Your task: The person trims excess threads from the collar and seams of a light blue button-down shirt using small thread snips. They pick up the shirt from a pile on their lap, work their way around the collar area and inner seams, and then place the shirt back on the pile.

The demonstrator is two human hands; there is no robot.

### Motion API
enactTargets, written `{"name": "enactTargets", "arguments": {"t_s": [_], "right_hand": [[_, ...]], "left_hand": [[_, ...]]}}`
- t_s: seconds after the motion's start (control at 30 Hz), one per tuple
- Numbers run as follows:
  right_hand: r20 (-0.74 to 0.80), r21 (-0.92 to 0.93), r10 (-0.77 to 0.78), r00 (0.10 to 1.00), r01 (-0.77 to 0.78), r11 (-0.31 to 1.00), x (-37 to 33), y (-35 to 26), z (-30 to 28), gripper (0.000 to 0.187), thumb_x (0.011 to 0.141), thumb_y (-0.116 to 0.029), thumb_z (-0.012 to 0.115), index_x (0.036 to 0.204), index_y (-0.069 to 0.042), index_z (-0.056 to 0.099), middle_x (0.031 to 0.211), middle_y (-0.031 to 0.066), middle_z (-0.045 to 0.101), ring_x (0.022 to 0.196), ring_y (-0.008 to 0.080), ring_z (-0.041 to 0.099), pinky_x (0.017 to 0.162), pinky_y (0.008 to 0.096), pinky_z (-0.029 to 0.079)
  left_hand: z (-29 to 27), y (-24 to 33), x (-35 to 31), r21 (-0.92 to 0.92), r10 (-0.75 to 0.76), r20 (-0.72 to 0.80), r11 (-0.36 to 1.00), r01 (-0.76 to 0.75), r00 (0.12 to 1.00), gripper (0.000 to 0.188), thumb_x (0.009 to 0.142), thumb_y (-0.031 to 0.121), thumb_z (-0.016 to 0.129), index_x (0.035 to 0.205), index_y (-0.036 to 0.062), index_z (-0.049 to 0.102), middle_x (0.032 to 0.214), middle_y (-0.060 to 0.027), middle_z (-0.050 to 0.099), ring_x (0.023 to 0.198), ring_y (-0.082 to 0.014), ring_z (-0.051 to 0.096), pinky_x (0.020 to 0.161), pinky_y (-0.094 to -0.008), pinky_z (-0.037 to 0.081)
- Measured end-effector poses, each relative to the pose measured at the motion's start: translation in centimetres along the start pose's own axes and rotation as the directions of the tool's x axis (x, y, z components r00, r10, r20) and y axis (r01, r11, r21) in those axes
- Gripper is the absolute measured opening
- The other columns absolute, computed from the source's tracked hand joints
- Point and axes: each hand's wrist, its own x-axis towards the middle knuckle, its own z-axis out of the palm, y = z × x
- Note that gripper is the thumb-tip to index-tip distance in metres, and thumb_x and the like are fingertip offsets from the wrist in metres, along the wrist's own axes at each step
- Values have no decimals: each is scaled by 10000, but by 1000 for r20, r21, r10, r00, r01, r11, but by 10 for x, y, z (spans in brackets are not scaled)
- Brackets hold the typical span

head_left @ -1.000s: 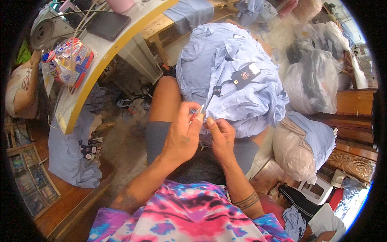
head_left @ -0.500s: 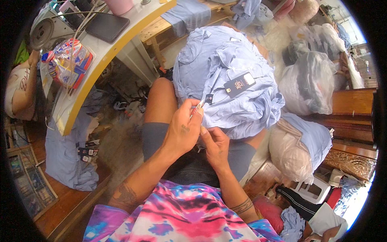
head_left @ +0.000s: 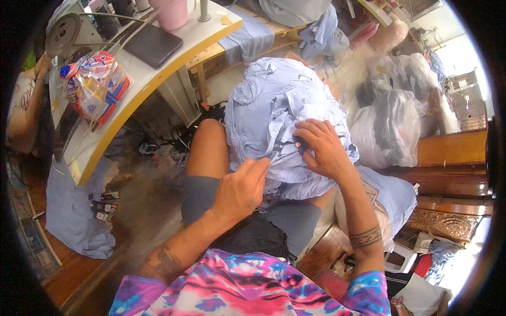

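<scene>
A big heap of light blue garments (head_left: 263,100) rests between my knees. My left hand (head_left: 241,189) is closed at its near side, fingertips against the cloth by a narrow strip of fabric; whatever it grips is hidden. To its right, my right hand (head_left: 326,150) reaches over the heap with bent fingers around a black hang tag (head_left: 301,144), mostly covered by them. A small dark label (head_left: 278,148) shows on the cloth between the two hands.
At left, a white yellow-edged table (head_left: 158,71) carries a dark tablet-like device (head_left: 153,45), a pink container (head_left: 172,13) and a colourful plastic package (head_left: 97,87). Another person's arm (head_left: 31,100) is beyond. Stuffed plastic bags (head_left: 390,129) stand right; blue garments (head_left: 79,210) hang lower left.
My right hand has left my left hand and moved up and right onto the black hang tag. My left hand has lowered slightly; the small pale, pointed thing seen in it is hidden now.
</scene>
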Motion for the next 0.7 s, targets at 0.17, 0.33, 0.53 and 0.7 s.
{"name": "enactTargets", "arguments": {"t_s": [0.17, 0.33, 0.53, 0.7], "right_hand": [[307, -60, 57, 950, -41, 997, 38, -3, -39, 457, 708, -87, 657, 1163, -94, 612, 976, 84, 667, 1034, 307, 634, 1028, 485, 426], [105, -416, -359, 927, 369, 831, 132, -45, -73, 391, 769, -96, 702, 1154, -114, 632, 965, 67, 673, 984, 277, 657, 1009, 470, 444], [-263, 35, -29, 964, 39, 999, 143, -92, -59, 184, 885, -161, 711, 1038, -69, 667, 939, 131, 681, 906, 299, 683, 777, 421, 516], [601, 625, 554, 576, -771, 124, -8, -93, 20, 457, 1011, -449, 631, 997, -2, 723, 831, 43, 707, 746, 127, 646, 639, 287, 500]], "left_hand": [[5, -17, -2, -41, -42, 12, 998, 42, 999, 218, 958, 92, 601, 1164, 27, 634, 930, -189, 639, 826, -418, 650, 686, -484, 524], [15, -29, -1, -147, -48, -21, 988, 45, 999, 218, 972, 111, 597, 1168, 25, 642, 968, -189, 666, 816, -398, 659, 688, -471, 527], [23, -36, 3, -478, -261, 40, 842, 248, 964, 247, 993, 190, 633, 1157, 8, 661, 848, -104, 663, 743, -202, 634, 684, -340, 494], [34, -52, -7, -647, -245, 93, 722, 245, 965, 243, 1009, 222, 637, 1155, 30, 660, 766, 26, 566, 623, -88, 530, 553, -278, 431]]}}
